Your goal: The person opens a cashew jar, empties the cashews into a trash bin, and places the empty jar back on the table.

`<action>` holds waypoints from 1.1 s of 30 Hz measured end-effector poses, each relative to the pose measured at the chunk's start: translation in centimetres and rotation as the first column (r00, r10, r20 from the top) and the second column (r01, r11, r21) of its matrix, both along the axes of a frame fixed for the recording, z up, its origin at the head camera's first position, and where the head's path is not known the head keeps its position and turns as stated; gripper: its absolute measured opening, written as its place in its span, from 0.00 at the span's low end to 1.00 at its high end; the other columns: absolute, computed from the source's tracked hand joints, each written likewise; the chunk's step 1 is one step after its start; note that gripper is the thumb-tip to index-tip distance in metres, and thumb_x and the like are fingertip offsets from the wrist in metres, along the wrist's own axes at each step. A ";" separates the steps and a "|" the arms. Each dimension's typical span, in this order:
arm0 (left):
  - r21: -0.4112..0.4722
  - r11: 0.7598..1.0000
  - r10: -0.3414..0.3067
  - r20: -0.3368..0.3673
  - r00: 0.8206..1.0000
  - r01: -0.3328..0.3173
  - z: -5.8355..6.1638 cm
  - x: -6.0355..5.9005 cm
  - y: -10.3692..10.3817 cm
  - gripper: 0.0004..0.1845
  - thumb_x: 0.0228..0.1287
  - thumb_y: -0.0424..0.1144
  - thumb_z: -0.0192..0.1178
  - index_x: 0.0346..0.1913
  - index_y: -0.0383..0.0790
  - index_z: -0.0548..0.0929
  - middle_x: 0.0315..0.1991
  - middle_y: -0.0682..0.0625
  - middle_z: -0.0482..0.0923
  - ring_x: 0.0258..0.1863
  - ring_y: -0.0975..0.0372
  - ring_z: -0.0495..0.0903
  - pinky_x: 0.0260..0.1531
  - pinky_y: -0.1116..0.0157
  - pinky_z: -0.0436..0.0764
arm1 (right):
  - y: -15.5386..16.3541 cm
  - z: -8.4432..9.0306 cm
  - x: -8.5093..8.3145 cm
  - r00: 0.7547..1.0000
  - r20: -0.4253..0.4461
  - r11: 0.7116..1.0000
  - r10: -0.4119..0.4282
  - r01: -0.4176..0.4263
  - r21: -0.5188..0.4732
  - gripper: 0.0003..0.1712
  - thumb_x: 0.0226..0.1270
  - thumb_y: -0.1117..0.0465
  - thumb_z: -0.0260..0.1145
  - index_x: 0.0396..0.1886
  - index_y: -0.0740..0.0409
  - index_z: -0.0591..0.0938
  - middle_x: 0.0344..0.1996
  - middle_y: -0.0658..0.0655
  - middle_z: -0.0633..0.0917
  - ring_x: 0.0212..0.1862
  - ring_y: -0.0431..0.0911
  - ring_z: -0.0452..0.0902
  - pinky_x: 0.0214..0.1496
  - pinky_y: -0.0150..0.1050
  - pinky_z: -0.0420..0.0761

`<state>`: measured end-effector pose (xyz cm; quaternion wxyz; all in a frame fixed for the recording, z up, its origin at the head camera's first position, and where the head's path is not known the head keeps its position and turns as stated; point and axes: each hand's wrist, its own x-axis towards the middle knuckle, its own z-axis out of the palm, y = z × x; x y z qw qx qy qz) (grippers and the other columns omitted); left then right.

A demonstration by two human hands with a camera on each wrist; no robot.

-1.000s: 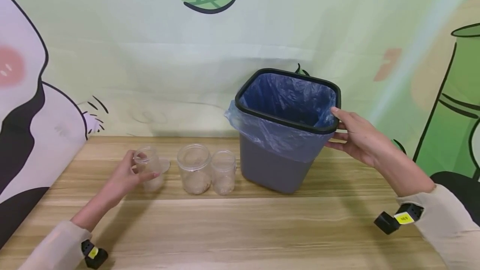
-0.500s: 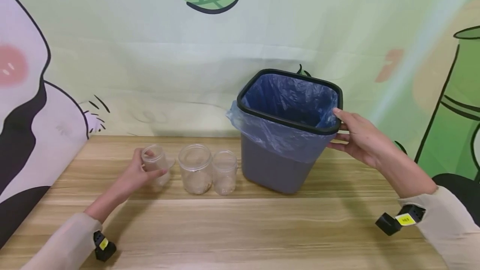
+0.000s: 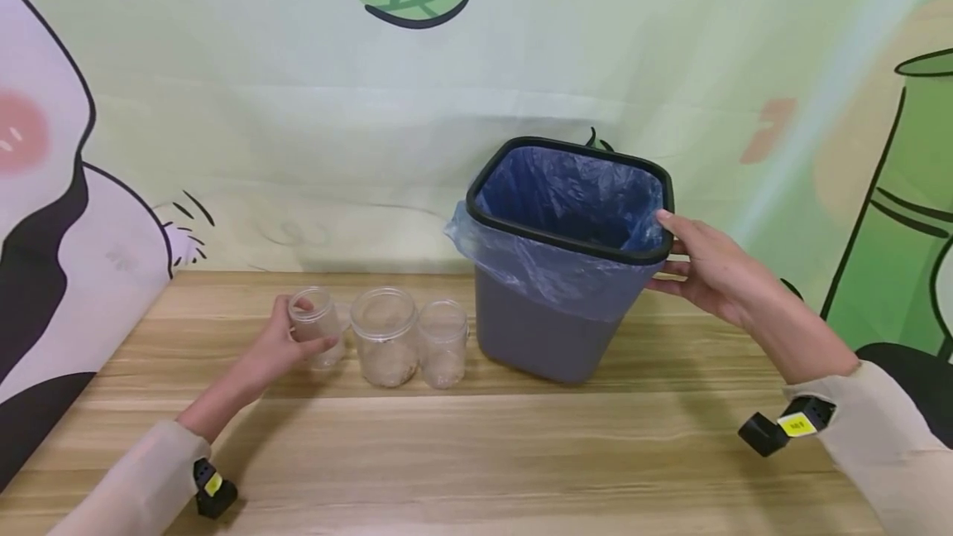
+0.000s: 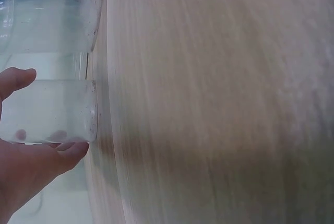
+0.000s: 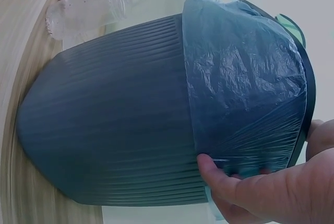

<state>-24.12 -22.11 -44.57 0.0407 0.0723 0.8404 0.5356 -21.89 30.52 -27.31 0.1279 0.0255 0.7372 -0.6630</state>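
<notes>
Thumb and fingers of my left hand (image 3: 277,347) are round a small clear plastic jar (image 3: 324,346), which is upright and open at the top. To its right stand a wider clear jar (image 3: 385,354) and another narrow clear jar (image 3: 442,358), side by side. My right hand (image 3: 711,271) grips the right side of a grey trash can (image 3: 547,337), thumb over the black rim and fingers against the outside. A blue bag (image 3: 566,189) lines the can and folds down over its outer wall. In the right wrist view, one fingertip (image 5: 207,164) presses near the bag's lower edge.
A clear, flat, round piece (image 3: 343,314) is partly hidden behind the held jar. The wooden table (image 3: 476,461) ends at a cloth backdrop (image 3: 298,131) printed with cartoons, close behind the can and jars.
My left hand has moved to the right with the small jar, bringing it closer to the wider jar. The right hand and the trash can stay about where they were.
</notes>
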 end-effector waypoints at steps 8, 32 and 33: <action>-0.009 1.000 -0.011 0.027 1.000 0.011 -0.2 -0.1 0.0 0.39 0.69 0.35 0.66 0.68 0.32 0.48 0.66 0.25 0.58 0.66 0.33 0.66 0.54 0.53 0.78 | 0.0 0.0 -0.7 0.999 0.016 0.999 -0.041 0.042 -0.028 0.46 0.75 0.36 0.55 0.81 0.52 0.50 0.59 0.54 0.68 0.52 0.43 0.80 0.51 0.37 0.83; -0.084 0.993 -0.091 -0.108 0.990 0.082 2.1 2.5 -1.3 0.46 0.67 0.30 0.66 0.74 0.26 0.44 0.72 0.19 0.50 0.71 0.25 0.53 0.65 0.31 0.60 | 0.6 0.0 -1.4 0.979 -0.203 0.962 0.025 0.032 0.270 0.47 0.80 0.35 0.43 0.80 0.66 0.50 0.68 0.64 0.65 0.68 0.58 0.68 0.71 0.56 0.69; -0.093 0.992 -0.097 -0.138 0.986 0.085 2.4 2.9 -1.4 0.45 0.67 0.30 0.65 0.74 0.25 0.44 0.72 0.20 0.50 0.71 0.25 0.52 0.64 0.30 0.60 | 0.6 0.1 -1.1 0.965 -0.262 0.939 0.013 0.078 0.336 0.47 0.80 0.34 0.41 0.80 0.66 0.52 0.71 0.66 0.64 0.70 0.61 0.66 0.71 0.58 0.68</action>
